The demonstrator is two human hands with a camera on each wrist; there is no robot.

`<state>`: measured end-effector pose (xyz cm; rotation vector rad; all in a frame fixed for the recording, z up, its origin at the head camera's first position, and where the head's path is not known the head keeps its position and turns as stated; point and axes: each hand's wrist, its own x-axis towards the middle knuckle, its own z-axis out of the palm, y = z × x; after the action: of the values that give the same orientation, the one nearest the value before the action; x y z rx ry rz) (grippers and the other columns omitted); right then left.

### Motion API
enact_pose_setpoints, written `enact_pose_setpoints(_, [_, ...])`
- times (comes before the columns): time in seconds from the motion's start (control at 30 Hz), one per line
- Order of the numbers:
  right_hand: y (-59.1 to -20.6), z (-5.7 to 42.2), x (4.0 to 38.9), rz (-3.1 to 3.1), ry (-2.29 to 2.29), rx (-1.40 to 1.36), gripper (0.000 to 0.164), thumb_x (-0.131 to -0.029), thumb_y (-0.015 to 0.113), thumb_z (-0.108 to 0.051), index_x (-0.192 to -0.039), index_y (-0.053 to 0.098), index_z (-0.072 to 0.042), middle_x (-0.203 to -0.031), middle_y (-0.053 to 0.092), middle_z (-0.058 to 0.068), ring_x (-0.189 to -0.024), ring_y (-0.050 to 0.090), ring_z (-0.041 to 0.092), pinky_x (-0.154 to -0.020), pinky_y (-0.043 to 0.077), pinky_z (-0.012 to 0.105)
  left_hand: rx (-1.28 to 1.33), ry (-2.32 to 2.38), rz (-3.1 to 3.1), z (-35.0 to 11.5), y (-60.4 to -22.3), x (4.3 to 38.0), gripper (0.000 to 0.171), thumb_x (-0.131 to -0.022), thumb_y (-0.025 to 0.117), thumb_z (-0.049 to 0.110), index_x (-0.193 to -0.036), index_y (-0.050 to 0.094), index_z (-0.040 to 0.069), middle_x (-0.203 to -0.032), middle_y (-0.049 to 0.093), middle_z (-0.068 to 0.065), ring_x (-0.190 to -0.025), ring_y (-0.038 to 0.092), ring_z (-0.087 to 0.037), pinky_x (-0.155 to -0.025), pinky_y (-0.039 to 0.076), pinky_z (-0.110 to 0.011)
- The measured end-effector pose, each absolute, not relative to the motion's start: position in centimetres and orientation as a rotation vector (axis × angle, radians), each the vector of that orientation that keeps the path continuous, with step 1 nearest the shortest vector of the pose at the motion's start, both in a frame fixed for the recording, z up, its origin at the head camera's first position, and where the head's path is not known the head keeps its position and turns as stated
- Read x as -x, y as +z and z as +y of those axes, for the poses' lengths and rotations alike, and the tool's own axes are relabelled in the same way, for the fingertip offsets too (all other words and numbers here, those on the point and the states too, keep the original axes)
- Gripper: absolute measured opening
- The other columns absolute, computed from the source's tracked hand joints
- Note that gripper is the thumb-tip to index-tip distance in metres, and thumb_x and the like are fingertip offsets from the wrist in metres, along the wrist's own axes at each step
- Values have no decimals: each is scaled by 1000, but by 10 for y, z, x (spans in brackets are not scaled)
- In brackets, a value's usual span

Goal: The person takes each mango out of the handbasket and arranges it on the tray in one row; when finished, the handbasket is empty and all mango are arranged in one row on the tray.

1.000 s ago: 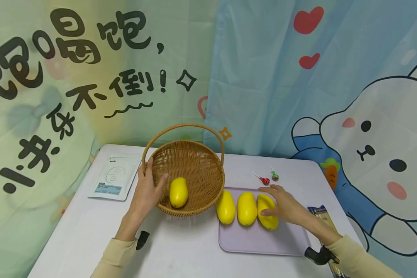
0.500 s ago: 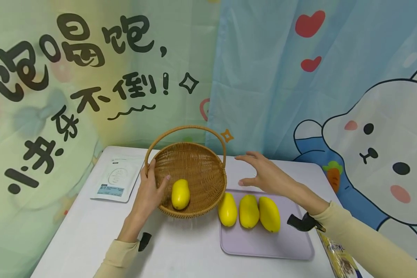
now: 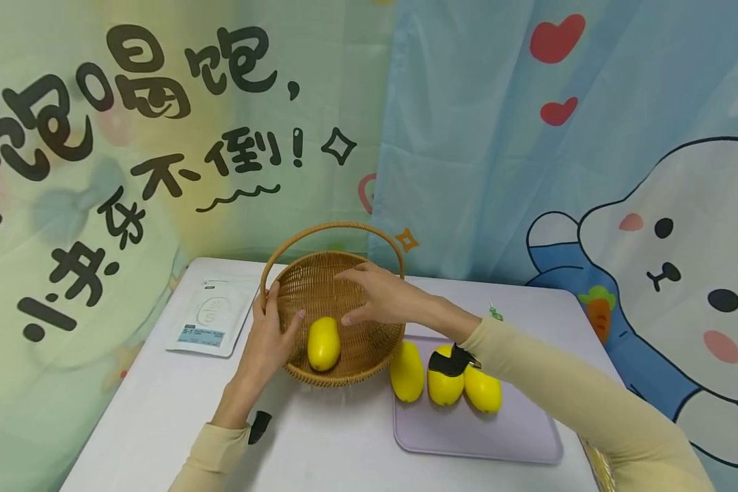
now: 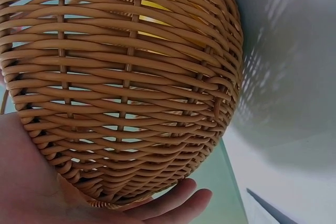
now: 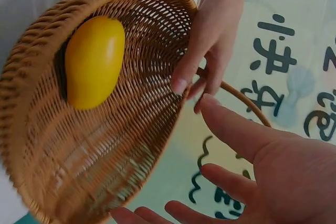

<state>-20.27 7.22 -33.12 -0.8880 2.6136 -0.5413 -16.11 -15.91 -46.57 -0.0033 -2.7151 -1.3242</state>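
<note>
My left hand (image 3: pixel 270 342) grips the left rim of a wicker basket (image 3: pixel 301 283), thumb inside and fingers outside. One yellow mango (image 3: pixel 324 344) lies in the basket, toward its front. Over the basket reaches my right hand (image 3: pixel 387 294), fingers spread and holding nothing; the right wrist view shows the same empty hand (image 5: pixel 294 177) near the left one. In the left wrist view, the basket's woven outer side (image 4: pixel 131 77) fills most of the frame. Three more mangoes (image 3: pixel 408 372) lie in a row on a lilac tray (image 3: pixel 473 447), two partly covered by the right wrist strap.
A white packet (image 3: pixel 212 321) lies left of the basket. Behind the tray a green lollipop (image 3: pixel 495 313) shows just past the right sleeve. A gold packet (image 3: pixel 599 465) pokes out under that sleeve. A printed curtain (image 3: pixel 467 171) hangs behind the white table (image 3: pixel 320 444).
My right hand has left the mango at the tray's right, risen, and swung left over the basket. The left hand keeps its hold on the rim. The red lollipop is no longer visible.
</note>
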Motion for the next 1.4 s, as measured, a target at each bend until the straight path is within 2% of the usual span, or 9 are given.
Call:
enact_pose_setpoints(0.13, [-343,50,211,2548,-483,887,75,-89,79,-33,-152,45,-10,-154,49,14,-146,40,34,-117,39,49,12,-1312,-2716,-160,-466,161,82,-104,57,40,-164,11,8,-165,7,-32,-141,38,-53,-111,39,-63])
enact_pose_setpoints(0.37, [-373,27,220,2443,-482,856,76,-89,80,-28,-152,44,-5,-153,50,16,-145,43,33,-120,36,47,9,-1300,-2719,-161,-467,159,80,-104,56,37,-163,11,7,-164,7,-33,-140,39,-54,-111,40,-63])
enact_pose_setpoints(0.57, [-391,15,223,2382,-424,805,77,-89,80,-29,-153,44,-9,-156,46,13,-146,42,30,-118,38,46,28,-1298,-2709,-161,-469,157,79,-104,57,33,-163,12,5,-164,7,-33,-140,40,-52,-110,41,-62])
enact_pose_setpoints(0.67, [-397,9,223,2376,-383,795,74,-89,80,-31,-152,47,-12,-156,47,9,-144,44,28,-116,41,44,28,-1286,-2713,-160,-469,157,79,-104,57,33,-163,12,5,-164,8,-33,-136,45,-53,-108,44,-61])
enact_pose_setpoints(0.8, [-405,3,222,2376,-364,738,72,-86,82,-32,-149,51,-15,-153,51,8,-131,56,28,-97,56,43,26,-1278,-2719,-159,-470,157,79,-104,57,34,-163,12,6,-164,9,-32,-133,48,-53,-107,45,-60])
enact_pose_setpoints(0.87, [-409,1,221,2378,-343,724,73,-85,83,-33,-148,52,-14,-151,53,7,-128,58,27,-93,57,41,25,-1283,-2721,-158,-470,158,79,-104,57,34,-164,11,7,-164,9,-32,-134,47,-52,-108,44,-60])
enact_pose_setpoints(1.03, [-415,-2,219,2390,-249,734,73,-84,84,-37,-146,54,-11,-147,57,9,-130,56,25,-107,49,39,16,-1284,-2727,-157,-469,159,80,-104,57,34,-164,11,8,-164,9,-31,-135,46,-52,-109,43,-60])
enact_pose_setpoints(1.1, [-416,-3,218,2395,-239,721,73,-84,84,-38,-145,55,-10,-144,58,9,-129,57,25,-107,49,39,12,-1277,-2728,-157,-468,160,80,-104,57,34,-164,10,8,-164,9,-31,-134,47,-52,-109,44,-60])
enact_pose_setpoints(1.4, [-418,-7,216,2415,-247,760,77,-80,88,-36,-142,56,-3,-126,68,8,-115,63,21,-97,54,31,7,-1267,-2730,-158,-465,161,80,-104,56,36,-164,10,8,-164,10,-31,-139,41,-51,-112,41,-60])
